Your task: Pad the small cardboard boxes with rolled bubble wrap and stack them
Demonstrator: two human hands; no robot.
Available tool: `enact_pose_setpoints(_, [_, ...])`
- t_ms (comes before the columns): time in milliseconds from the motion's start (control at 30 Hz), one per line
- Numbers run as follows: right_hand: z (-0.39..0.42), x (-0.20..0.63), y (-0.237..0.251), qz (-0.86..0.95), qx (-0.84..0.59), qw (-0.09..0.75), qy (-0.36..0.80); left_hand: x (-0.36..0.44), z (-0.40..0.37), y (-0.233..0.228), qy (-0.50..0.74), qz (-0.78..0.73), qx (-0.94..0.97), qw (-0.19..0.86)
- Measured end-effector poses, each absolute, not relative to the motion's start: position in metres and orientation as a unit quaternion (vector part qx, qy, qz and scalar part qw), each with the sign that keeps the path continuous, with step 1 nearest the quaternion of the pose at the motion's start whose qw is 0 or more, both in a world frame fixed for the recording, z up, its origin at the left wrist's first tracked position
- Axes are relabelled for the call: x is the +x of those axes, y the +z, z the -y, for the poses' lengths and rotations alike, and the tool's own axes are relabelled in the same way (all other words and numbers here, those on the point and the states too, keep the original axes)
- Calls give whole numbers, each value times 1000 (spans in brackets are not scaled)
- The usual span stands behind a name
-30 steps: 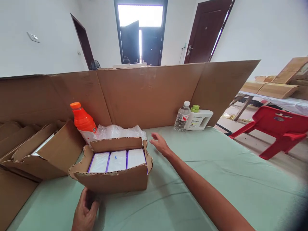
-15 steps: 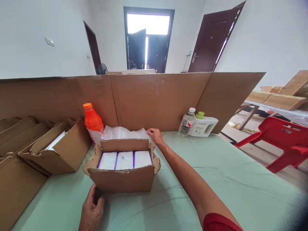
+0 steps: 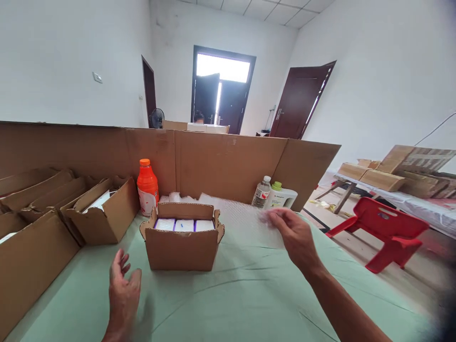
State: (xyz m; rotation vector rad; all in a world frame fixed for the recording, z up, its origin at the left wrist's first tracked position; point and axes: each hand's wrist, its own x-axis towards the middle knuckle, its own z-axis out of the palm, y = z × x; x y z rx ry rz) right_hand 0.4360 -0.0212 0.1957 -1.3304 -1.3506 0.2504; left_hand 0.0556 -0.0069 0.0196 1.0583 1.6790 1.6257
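Note:
My right hand (image 3: 294, 235) pinches the right end of a sheet of bubble wrap (image 3: 240, 218), which stretches leftward behind an open cardboard box (image 3: 181, 249). Three white packs with purple edges (image 3: 185, 225) sit side by side in that box, and a small blue mark shows on the middle one. To the left of the box and nearer to me, my left hand (image 3: 124, 285) is raised with its fingers apart and nothing in it. The box's far wall hides part of the wrap.
More open cardboard boxes (image 3: 103, 211) line the left side. An orange-capped bottle (image 3: 147, 187) stands behind them. A clear water bottle (image 3: 261, 192) and a white jug (image 3: 283, 197) stand near the cardboard screen (image 3: 228, 164). Beyond the table's right edge is a red chair (image 3: 388, 225).
My right hand has drawn the bubble wrap out to the right, toward the bottles. My left hand has moved away from the box and opened. The view has tilted up.

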Motion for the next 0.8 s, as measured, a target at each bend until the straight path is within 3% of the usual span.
enact_pose_setpoints(100, [70,432,195,625,-599,481,140,74,42,55,596,-582,519,194])
enact_pose_setpoints(200, [95,410,205,719,-568,358,177,110,73,96,553,-438,693,149])
enact_pose_setpoints(267, [106,391,216,780,-518,292,195,133,87,123,515,-350,764,165])
enact_pose_setpoints(367, [124,371,232,840,-446,245,190,156,96,154,425,-268,813,295])
enact_pose_setpoints(533, [152,390,241,838,-421,336,88,166,95,146,273,-229,786,505])
enact_pose_setpoints(667, [158,429,235,721,-534,441,-17,152,99,102,194,-257,779,537])
enact_pose_setpoints(800, [149,448,223,604,-620,499,38,108,106,89,205,-328,723,572])
